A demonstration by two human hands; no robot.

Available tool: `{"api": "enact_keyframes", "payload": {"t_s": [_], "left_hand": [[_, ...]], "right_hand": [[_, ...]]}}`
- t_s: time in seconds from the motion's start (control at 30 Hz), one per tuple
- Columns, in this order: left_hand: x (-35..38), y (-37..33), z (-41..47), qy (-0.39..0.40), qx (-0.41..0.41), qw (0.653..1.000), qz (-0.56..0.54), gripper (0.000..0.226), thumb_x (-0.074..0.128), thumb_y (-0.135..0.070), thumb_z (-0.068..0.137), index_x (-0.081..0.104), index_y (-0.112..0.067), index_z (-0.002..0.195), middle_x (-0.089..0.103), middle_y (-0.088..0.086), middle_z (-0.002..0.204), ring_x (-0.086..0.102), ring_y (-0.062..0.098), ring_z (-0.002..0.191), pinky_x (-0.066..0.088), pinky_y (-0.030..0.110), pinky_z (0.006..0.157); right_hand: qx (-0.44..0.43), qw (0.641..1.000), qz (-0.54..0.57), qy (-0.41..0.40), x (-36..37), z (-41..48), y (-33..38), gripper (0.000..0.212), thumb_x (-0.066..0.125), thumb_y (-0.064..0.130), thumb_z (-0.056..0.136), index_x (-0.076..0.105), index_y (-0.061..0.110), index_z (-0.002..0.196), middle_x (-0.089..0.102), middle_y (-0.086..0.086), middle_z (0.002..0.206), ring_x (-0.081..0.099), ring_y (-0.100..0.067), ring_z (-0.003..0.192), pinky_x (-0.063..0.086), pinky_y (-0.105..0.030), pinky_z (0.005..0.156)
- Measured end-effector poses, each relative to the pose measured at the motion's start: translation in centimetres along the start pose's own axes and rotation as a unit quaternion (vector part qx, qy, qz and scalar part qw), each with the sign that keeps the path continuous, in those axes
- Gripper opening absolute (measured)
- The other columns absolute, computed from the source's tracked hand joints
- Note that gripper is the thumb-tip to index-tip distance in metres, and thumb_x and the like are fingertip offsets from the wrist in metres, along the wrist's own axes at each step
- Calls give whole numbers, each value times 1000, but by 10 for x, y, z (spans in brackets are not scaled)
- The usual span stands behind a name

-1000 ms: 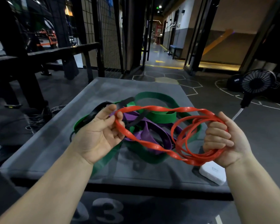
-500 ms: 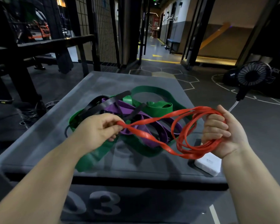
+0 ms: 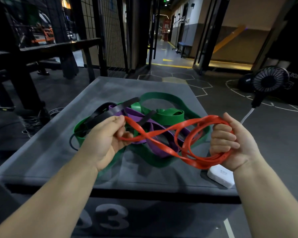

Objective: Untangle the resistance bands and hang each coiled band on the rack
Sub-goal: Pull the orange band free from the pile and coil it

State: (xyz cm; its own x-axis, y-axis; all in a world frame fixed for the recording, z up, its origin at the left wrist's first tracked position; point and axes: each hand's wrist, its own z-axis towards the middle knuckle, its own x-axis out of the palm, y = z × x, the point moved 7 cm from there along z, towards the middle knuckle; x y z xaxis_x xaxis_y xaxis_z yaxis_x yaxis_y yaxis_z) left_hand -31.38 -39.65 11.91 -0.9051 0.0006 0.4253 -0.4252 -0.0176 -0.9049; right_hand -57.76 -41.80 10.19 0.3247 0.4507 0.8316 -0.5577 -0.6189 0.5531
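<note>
A red resistance band (image 3: 163,133) stretches between both hands above a grey padded box (image 3: 46,155). My right hand (image 3: 230,141) grips several coils of it in a fist. My left hand (image 3: 107,136) pinches the band's free loop between thumb and fingers. Under the red band a wide green band (image 3: 162,100), a purple band (image 3: 160,146) and a black band (image 3: 101,114) lie tangled together on the box top.
A white power bank (image 3: 220,176) sits at the box's near right corner, cabled to a small black fan (image 3: 270,81) at the right. Black frames and a wire grid (image 3: 100,31) stand behind the box. A corridor opens beyond.
My left hand turned and moved the red loop down and inward, so the band now crosses itself in a figure-eight. The right hand keeps its grip on the coils.
</note>
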Motion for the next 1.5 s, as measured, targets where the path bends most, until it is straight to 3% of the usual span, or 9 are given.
{"api": "enact_keyframes", "payload": {"t_s": [0.23,0.37,0.47,0.7,0.9,1.13,1.3,1.4,1.5], "left_hand": [[-4,1,1,-46,5,998,32,31,50,-35,93,56,-17,68,53,-6,59,46,7,51,41,26,64],[-4,5,2,39,-38,988,-143,23,74,-41,70,69,-19,72,57,-9,62,60,8,64,50,29,77],[7,3,1,144,-43,970,-191,51,95,-24,47,77,-17,94,66,-8,77,67,10,81,55,28,78],[13,3,-5,187,-33,968,-163,52,91,-15,52,76,-12,103,75,2,101,69,18,102,54,35,92],[9,1,-5,147,-10,969,-197,40,81,-16,56,77,-9,95,71,0,78,72,15,80,58,32,75],[3,-6,5,53,47,987,-146,11,65,-16,64,73,-14,71,53,-4,63,38,3,38,50,18,50],[4,-5,2,39,95,995,-6,23,50,-19,80,72,-18,73,49,-2,60,37,7,41,42,19,49],[10,-2,-3,69,97,991,65,7,62,-15,82,67,-12,84,57,0,64,50,10,49,46,19,51],[24,8,-12,106,74,983,128,9,57,-10,90,64,-6,95,64,3,69,60,12,62,48,20,53]], "right_hand": [[13,999,-28,7,7,2,-5,67,28,56,102,63,6,73,43,3,57,41,-12,49,46,-29,61],[7,1000,-11,6,1,2,-4,71,23,58,101,63,5,75,44,3,58,42,-10,50,45,-28,62],[-5,1000,-4,-1,-2,3,-2,68,26,56,101,62,6,73,43,4,56,41,-10,47,45,-27,59],[-24,999,14,-35,-14,1,2,65,33,56,101,61,8,67,41,5,53,39,-9,45,45,-28,55],[-50,995,17,-86,-13,-1,-1,55,49,51,96,57,13,57,34,9,47,32,-6,37,46,-24,53],[-87,976,-11,-200,2,-2,-4,52,71,44,82,43,18,47,35,8,34,25,-5,24,48,-24,49],[-43,990,-10,-138,5,-1,-10,47,68,43,87,51,15,53,44,5,38,25,-5,29,47,-25,52],[-51,980,-39,-191,9,0,-13,48,91,36,63,47,18,54,37,8,39,28,-5,24,47,-24,46],[-66,958,-72,-270,16,3,-20,49,78,52,74,45,19,56,33,10,42,29,-2,25,44,-21,45]]}}
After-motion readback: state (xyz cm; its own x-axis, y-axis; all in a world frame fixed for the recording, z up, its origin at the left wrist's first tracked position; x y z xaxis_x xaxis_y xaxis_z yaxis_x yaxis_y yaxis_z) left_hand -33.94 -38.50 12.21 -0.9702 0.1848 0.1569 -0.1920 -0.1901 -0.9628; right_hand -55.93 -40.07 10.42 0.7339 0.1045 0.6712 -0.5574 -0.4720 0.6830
